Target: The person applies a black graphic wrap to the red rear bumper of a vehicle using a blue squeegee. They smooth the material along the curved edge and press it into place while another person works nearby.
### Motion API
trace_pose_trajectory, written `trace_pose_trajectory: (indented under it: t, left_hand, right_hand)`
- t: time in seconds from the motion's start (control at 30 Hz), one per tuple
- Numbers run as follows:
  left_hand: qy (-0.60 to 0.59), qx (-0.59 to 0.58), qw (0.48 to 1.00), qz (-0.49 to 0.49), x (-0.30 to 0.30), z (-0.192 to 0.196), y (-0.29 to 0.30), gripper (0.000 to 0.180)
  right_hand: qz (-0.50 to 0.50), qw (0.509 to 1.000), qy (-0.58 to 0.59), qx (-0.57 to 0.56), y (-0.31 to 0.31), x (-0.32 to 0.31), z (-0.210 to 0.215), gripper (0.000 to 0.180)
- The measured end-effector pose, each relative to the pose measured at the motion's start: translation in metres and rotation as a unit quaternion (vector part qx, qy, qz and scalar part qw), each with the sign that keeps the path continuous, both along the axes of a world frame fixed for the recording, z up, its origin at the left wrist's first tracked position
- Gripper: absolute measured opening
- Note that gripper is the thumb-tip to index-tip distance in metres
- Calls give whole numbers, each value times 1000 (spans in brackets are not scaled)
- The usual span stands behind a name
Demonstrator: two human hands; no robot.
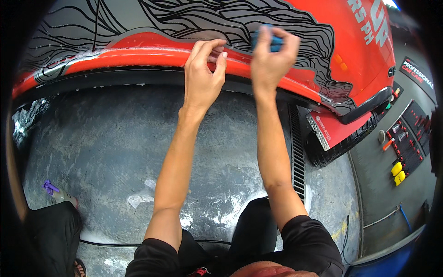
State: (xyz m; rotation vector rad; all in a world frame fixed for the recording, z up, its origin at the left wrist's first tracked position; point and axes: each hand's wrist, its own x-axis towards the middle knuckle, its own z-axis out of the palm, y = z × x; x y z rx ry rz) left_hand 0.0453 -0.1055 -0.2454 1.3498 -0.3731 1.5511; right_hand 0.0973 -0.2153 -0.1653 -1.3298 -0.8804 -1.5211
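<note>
The lower side of a red car [152, 56], with a grey graphic of wavy black lines, stretches across the upper part of the head view. Against this panel, my right hand [273, 62] grips a blue sponge [277, 42], partly hidden by the fingers and blurred; it may be a folded cloth. My left hand [203, 71] is at the red sill just to its left. Its fingers are curled, with a gap between thumb and fingers, and nothing shows in it. Whether it touches the car I cannot tell. White suds or drops line the sill.
A wheel [323, 150] with a red mud flap [339, 127] stands at the right, beside a floor drain grate [296, 152]. A spray bottle [62, 195] with a purple top is on the wet floor by another person's leg [53, 235]. A black hose [113, 243] crosses the floor.
</note>
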Motion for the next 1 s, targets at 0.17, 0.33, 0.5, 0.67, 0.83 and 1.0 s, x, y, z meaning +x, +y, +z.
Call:
trace_pose_trajectory:
  t: [0.17,0.33,0.5,0.67,0.83,1.0]
  left_hand:
    - [19,5,1000,-13,-3,1,2,25]
    - [40,8,999,-28,-7,0,6,26]
    - [40,17,999,-28,-6,-1,6,26]
    - [42,16,998,-33,-7,-1,7,27]
    - [43,20,999,-26,-9,0,4,27]
    - [38,25,999,-15,-6,-2,7,27]
  right_hand:
    - [40,994,40,98,-11,9,11,23]
    - [-49,998,-25,12,1,9,-2,27]
    - [63,997,39,-22,16,-13,-8,24]
    - [17,994,-11,108,12,2,10,22]
    - [21,996,-9,83,4,9,12,21]
    - [25,998,-58,-22,20,-5,3,18]
